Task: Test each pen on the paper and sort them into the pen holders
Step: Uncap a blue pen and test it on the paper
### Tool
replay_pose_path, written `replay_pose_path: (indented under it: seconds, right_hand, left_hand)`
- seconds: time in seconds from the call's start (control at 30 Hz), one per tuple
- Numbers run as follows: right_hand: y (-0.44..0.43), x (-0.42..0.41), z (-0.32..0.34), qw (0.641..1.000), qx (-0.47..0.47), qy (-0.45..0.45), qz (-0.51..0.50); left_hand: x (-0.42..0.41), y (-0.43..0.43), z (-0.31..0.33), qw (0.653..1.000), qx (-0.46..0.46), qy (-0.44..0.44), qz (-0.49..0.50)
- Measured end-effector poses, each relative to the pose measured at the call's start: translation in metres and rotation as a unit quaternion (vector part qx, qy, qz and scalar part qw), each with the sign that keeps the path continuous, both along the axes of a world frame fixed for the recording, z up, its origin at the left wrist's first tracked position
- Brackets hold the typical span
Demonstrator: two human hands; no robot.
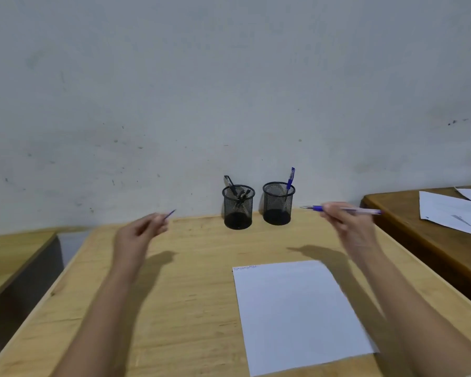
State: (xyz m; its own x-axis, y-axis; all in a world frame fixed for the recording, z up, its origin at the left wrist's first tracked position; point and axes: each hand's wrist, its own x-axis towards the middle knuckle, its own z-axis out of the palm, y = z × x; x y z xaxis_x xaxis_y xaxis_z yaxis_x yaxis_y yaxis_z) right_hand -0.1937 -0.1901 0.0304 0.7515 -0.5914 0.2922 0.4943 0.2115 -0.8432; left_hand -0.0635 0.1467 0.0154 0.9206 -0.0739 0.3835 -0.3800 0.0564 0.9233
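Note:
My right hand (347, 227) holds an uncapped blue pen (362, 210) level, with its tip pointing left toward the right mesh holder (278, 210). My left hand (139, 235) pinches the blue pen cap (170, 214) above the left part of the desk. One blue capped pen (290, 179) stands in the right holder. The left mesh holder (238, 210) contains several black pens (230, 183). A white sheet of paper (299, 314) lies on the desk in front of me, with small scribbles along its top left edge.
The light wooden desk (191, 281) ends at a grey wall just behind the holders. A darker desk (408, 221) with loose papers (452, 210) stands to the right. Another desk surface (11, 254) sits lower on the left, across a gap.

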Motion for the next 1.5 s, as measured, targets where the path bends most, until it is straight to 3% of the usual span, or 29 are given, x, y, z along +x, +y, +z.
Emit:
replay_pose_path:
  seconds: [0.07, 0.2, 0.33, 0.57, 0.8, 0.97, 1.03, 1.2, 1.3, 1.4, 1.5]
  right_hand:
    - [-0.013, -0.006, -0.002, 1.000, 0.006, 0.003, 0.007]
    - [0.027, 0.016, -0.031, 0.995, -0.045, 0.089, 0.026]
    - [0.045, 0.027, -0.055, 0.984, -0.095, 0.147, 0.032]
    - [0.050, 0.031, -0.059, 0.985, -0.014, 0.158, 0.074]
    - [0.053, 0.037, -0.063, 0.979, -0.036, 0.179, 0.088]
    - [0.059, 0.043, -0.062, 0.981, -0.033, 0.181, 0.063]
    - [0.062, 0.046, -0.062, 0.982, -0.004, 0.175, 0.067]
    - [0.070, 0.053, -0.065, 0.979, -0.029, 0.194, 0.062]
    - [0.073, 0.057, -0.065, 0.973, -0.047, 0.220, 0.049]
    - [0.076, 0.058, -0.070, 0.974, 0.000, 0.217, 0.067]
    - [0.078, 0.058, -0.077, 0.969, -0.064, 0.238, 0.036]
  left_hand:
    - [0.011, 0.023, -0.003, 0.999, 0.026, 0.023, 0.021]
    - [0.000, -0.022, -0.024, 0.984, 0.166, 0.040, -0.046]
    - [-0.005, -0.049, -0.054, 0.972, 0.228, 0.047, -0.038]
    - [0.000, -0.059, -0.070, 0.938, 0.344, -0.037, -0.014]
    - [0.006, -0.061, -0.073, 0.917, 0.394, -0.068, -0.023]
    - [-0.011, -0.068, -0.067, 0.870, 0.469, -0.149, 0.027]
    - [-0.028, -0.079, -0.065, 0.855, 0.483, -0.188, -0.014]
    - [-0.052, -0.094, -0.077, 0.811, 0.553, -0.098, -0.163]
    - [-0.051, -0.093, -0.083, 0.772, 0.604, -0.092, -0.178]
    - [-0.053, -0.093, -0.085, 0.766, 0.612, -0.091, -0.173]
    - [-0.052, -0.093, -0.086, 0.765, 0.614, -0.095, -0.171]
